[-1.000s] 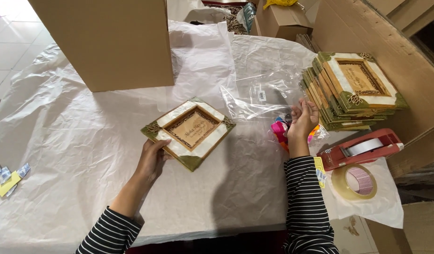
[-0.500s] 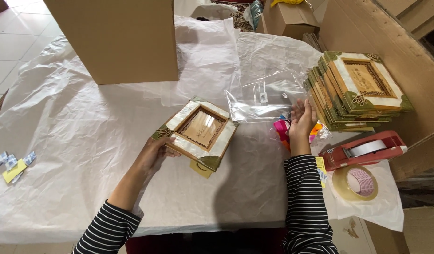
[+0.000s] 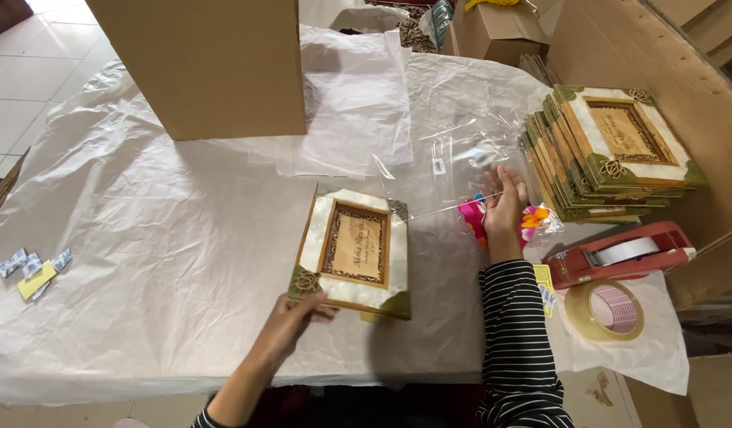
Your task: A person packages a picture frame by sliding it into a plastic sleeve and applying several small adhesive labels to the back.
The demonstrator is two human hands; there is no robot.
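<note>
Head view: the left hand [image 3: 291,321] grips the near edge of a decorated frame [image 3: 354,247], fingers curled around its lower left corner, so the frame sits lifted at that edge and lies on the white-covered surface [image 3: 160,238] in front of the person. The right hand [image 3: 505,208] is open and flat, fingers spread, resting on the mouth of a clear plastic bag [image 3: 461,154] that lies crumpled just beyond the frame; whether it pinches the film I cannot tell.

To handle this well, I judge the left hand should keep a firm hold on the frame's edge rather than its carved corner ornaments, which look fragile, and keep the frame level so it does not scrape the surface. The right hand would do best to pin one layer of the bag flat so the opening stays wide and the film does not wrinkle or cling.

Right of the bag stands a stack of frames [image 3: 612,150], with a red tape dispenser [image 3: 620,254] and a tape roll [image 3: 605,309] nearer the person. A tall cardboard box [image 3: 207,63] stands at the far side, and a bright pink packet [image 3: 477,218] lies under the right wrist.
</note>
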